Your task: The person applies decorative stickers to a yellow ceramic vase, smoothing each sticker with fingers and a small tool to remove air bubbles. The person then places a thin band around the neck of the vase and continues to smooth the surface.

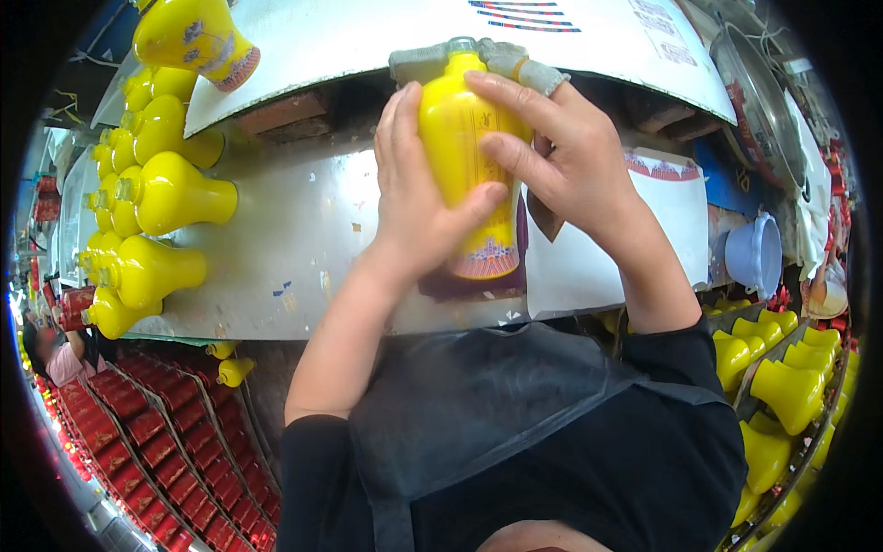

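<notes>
A glossy yellow bottle [453, 138] with a pale cap lies in front of me, its neck pointing away. Printed lines run down its front, and a pink and blue patterned band circles its base. My left hand [414, 189] is wrapped along its left side, thumb across the front. My right hand [575, 152] grips the right side, index finger and thumb pressed on the printed panel; its other fingers are mostly hidden. A dark brown pointed piece [544, 219] shows under the right palm. The neck rests between grey cloth pads [418, 66], and a purple cloth [446, 287] lies beneath the base.
Yellow bottles [189, 195] lie stacked at the left; another [195, 44] stands on the white board [368, 28]. Thin patterned strips [524, 16] lie there. A white sheet [589, 262] is right of the bottle, near a pale blue bucket [752, 256]. Red boxes [147, 425] fill lower left.
</notes>
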A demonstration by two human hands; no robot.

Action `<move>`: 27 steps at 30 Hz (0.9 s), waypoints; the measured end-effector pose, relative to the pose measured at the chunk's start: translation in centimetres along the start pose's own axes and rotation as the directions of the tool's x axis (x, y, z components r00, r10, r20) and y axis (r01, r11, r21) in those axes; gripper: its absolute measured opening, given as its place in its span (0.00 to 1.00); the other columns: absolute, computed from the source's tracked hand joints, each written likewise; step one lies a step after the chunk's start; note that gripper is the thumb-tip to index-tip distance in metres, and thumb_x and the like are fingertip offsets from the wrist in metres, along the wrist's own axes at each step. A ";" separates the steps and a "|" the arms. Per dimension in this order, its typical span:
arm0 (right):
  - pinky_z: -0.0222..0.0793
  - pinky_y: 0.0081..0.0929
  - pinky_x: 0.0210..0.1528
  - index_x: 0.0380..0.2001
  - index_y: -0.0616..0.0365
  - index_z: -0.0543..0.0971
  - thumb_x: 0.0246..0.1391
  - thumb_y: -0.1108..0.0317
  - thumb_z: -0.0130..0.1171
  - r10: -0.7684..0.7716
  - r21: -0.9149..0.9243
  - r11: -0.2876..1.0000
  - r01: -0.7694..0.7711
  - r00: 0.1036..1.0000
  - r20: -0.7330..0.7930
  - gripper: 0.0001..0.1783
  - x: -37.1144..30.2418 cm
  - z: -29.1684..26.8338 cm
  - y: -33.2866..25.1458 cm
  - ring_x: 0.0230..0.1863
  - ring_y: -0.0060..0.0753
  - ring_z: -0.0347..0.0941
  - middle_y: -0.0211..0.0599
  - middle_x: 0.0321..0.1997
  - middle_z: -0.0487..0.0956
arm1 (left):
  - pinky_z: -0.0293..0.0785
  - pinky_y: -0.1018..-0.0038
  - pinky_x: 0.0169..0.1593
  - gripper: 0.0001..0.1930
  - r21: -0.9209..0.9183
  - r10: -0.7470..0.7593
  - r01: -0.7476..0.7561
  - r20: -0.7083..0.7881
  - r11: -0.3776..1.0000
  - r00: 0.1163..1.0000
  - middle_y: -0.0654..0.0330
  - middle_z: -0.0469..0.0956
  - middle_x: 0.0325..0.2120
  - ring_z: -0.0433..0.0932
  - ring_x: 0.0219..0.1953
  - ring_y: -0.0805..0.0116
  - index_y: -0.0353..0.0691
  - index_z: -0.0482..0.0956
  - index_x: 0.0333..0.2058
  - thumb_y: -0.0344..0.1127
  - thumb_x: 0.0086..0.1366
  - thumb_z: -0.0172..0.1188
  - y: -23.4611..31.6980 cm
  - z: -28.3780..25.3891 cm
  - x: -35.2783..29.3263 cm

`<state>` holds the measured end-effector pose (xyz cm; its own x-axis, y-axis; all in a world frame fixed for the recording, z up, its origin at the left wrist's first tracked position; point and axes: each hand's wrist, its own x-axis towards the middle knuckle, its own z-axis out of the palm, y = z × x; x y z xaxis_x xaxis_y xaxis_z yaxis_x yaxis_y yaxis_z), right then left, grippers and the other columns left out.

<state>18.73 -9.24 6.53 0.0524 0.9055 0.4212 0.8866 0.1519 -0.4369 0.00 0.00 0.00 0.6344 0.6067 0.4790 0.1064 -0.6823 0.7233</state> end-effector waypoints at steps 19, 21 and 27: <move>0.81 0.31 0.44 0.78 0.65 0.44 0.60 0.55 0.63 0.406 0.486 0.753 -0.444 0.894 0.189 0.55 -5.6 3.1 -1.2 0.43 0.41 0.84 0.68 0.64 0.72 | 0.78 0.66 0.58 0.42 -0.616 -0.342 0.287 0.030 0.734 0.939 0.51 0.63 0.61 0.74 0.56 0.63 0.38 0.47 0.73 0.37 0.69 0.65 1.7 1.0 -4.2; 0.81 0.32 0.45 0.78 0.65 0.44 0.59 0.54 0.64 0.402 0.501 0.743 -0.444 0.894 0.196 0.56 -5.6 3.1 -1.2 0.43 0.42 0.84 0.68 0.65 0.72 | 0.78 0.66 0.58 0.42 -0.636 -0.347 0.289 0.034 0.716 0.937 0.51 0.63 0.61 0.74 0.56 0.63 0.39 0.47 0.73 0.36 0.69 0.65 1.9 0.9 -4.1; 0.80 0.31 0.43 0.78 0.65 0.44 0.58 0.53 0.65 0.414 0.483 0.750 -0.452 0.890 0.189 0.57 -5.9 3.3 -1.1 0.42 0.41 0.84 0.69 0.64 0.72 | 0.78 0.65 0.59 0.42 -0.640 -0.355 0.303 0.051 0.706 0.934 0.51 0.62 0.61 0.73 0.57 0.63 0.39 0.48 0.73 0.36 0.69 0.65 1.9 0.9 -4.2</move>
<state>15.94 -13.46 1.84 0.3272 0.9439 0.0438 0.4199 -0.1037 -0.9016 -1.77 -4.19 -1.06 0.5934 0.7877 0.1656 -0.2229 -0.0369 0.9741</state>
